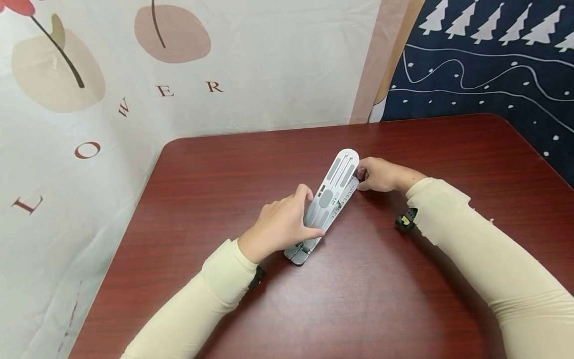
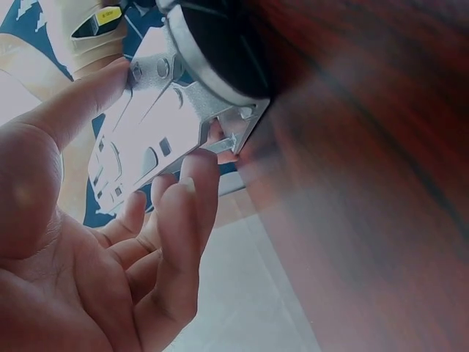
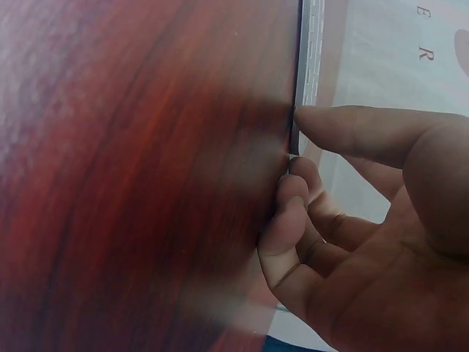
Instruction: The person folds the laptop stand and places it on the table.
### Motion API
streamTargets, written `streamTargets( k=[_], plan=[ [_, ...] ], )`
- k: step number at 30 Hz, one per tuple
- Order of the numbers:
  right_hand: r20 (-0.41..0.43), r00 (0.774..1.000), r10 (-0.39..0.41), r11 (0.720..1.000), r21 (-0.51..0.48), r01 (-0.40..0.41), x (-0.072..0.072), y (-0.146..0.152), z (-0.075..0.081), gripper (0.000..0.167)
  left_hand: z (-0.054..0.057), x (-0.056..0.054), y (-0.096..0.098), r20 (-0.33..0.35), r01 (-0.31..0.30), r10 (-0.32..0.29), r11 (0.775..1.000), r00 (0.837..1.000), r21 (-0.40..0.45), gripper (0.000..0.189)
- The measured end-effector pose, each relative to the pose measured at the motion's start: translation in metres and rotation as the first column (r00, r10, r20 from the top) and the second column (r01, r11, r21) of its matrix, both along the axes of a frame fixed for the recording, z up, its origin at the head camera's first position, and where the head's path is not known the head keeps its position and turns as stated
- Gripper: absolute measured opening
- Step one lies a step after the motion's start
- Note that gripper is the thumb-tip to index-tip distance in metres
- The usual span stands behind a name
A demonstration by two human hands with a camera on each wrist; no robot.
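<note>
A silver folding laptop stand [image 1: 326, 198] with grey pads lies slantwise on the table, its upper arm raised a little off the lower bar. My left hand [image 1: 282, 222] holds the near part by its sides, thumb on one edge and fingers on the other. In the left wrist view the stand's pale metal plate [image 2: 157, 132] sits between thumb and fingertips. At the far end, my right hand [image 1: 383, 174] pinches the lower bar; the right wrist view shows its thumb and curled fingers at the end of the bar's thin edge [image 3: 308, 44].
The stand rests on a reddish-brown wooden table [image 1: 381, 299] with rounded corners. Behind it hangs a pale cloth [image 1: 278, 65] with printed letters, and at the right a dark blue cloth [image 1: 484, 70] with white trees. Dark wrist devices sit under both sleeves.
</note>
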State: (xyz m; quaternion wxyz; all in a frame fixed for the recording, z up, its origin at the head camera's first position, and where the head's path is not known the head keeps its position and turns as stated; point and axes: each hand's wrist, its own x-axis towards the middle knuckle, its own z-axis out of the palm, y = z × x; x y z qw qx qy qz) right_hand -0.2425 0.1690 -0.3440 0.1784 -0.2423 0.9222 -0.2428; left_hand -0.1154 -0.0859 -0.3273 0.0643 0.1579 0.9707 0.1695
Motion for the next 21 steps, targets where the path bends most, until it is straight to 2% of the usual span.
streamTargets(
  k=[21],
  plan=[
    [-0.013, 1.000, -0.010, 0.999, 0.041, 0.011, 0.0076, 0.0016, 0.0001, 0.016, 0.0035, -0.0011, -0.0054, -0.020, 0.007, -0.007, 1.000, 1.000, -0.014, 0.069]
  ],
)
